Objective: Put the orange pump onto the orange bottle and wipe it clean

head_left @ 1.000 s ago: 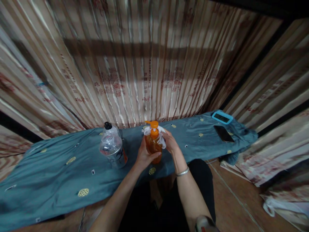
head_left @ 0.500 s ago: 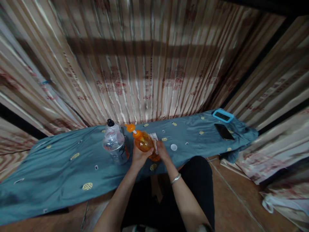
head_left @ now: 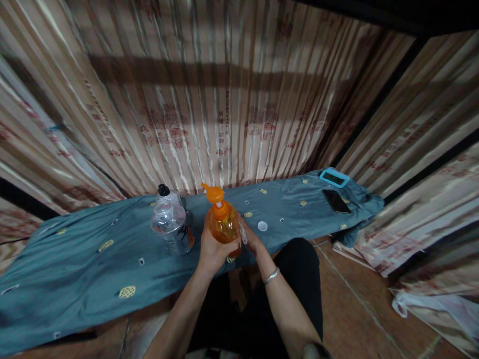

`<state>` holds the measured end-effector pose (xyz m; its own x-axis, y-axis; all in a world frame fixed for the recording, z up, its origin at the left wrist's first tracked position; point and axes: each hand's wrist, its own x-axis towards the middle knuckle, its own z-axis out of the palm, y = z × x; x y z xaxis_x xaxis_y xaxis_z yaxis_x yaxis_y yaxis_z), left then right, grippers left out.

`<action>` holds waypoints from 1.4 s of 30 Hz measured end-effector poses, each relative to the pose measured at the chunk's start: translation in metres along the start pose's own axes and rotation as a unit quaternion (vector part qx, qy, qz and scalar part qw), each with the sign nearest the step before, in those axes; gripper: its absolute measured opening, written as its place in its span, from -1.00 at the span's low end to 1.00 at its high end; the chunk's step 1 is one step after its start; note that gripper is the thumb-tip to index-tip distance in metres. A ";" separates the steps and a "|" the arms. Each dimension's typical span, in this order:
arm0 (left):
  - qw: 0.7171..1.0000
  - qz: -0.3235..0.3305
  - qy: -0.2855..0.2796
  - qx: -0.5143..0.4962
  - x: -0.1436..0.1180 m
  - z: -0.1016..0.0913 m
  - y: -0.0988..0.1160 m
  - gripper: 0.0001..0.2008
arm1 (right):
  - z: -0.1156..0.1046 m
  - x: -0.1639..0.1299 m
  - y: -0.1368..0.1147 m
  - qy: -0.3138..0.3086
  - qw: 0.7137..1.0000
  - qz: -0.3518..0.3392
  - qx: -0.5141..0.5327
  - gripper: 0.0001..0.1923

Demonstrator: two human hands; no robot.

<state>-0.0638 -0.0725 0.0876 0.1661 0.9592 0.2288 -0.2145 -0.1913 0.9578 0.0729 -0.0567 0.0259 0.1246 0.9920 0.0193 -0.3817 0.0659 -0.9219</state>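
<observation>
An amber pump bottle with an orange pump head stands nearly upright between my hands, above the front part of the cloth-covered table. My left hand is wrapped round its left side, the thumb across the front. On the bottle's right side, my right hand presses a white cloth against it; most of that cloth and the fingertips are hidden behind the bottle. To the left stands a clear plastic bottle with a black cap. A small white round disc lies right of my right hand.
A blue-green patterned cloth covers the long, narrow table. At its right end lie a dark phone and a light-blue framed device. A pleated curtain hangs behind. My knee is close to the front edge.
The pump bottle has turned and come from a leftward tilt to nearly upright. The white cloth is now mostly behind it. The whole view has shifted slightly.
</observation>
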 end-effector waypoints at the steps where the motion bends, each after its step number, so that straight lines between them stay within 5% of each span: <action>1: 1.000 0.002 0.004 0.001 -0.001 0.000 0.004 -0.15 | 0.002 -0.001 0.004 -0.012 0.999 0.010 0.033 -0.43; 6: 0.999 0.021 0.031 0.021 0.005 0.002 0.008 -0.17 | 0.023 -0.018 0.023 -0.003 0.981 0.049 0.186 -0.40; 15: 0.988 0.058 0.074 0.124 0.029 0.006 -0.012 -0.21 | 0.031 -0.027 0.066 0.170 0.952 0.105 0.231 -0.49; 19: 0.987 0.051 0.092 0.120 0.048 0.007 -0.028 -0.16 | 0.016 -0.042 0.084 0.203 0.965 0.082 0.141 -0.63; 24: 0.987 0.054 0.099 0.112 0.060 0.008 -0.051 -0.14 | -0.013 -0.062 0.077 0.210 0.977 0.003 -0.039 -0.50; 31: 0.989 0.045 0.098 0.102 0.059 0.011 -0.062 -0.06 | -0.043 -0.063 0.043 0.220 0.908 -0.099 -0.344 -0.37; 38: 0.990 0.029 0.079 0.117 0.060 0.018 -0.063 0.06 | -0.023 -0.041 0.043 0.164 0.844 -0.133 -0.494 -0.08; 42: 0.990 0.040 0.067 0.122 0.060 0.012 -0.067 0.09 | -0.002 -0.024 0.041 0.115 0.840 -0.164 -0.505 -0.17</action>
<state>-0.0278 -0.0049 0.0390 0.0261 0.9546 0.2966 0.0189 -0.2971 0.9547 0.0562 -0.0781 -0.0133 0.2884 0.8841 0.3676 0.6645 0.0916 -0.7416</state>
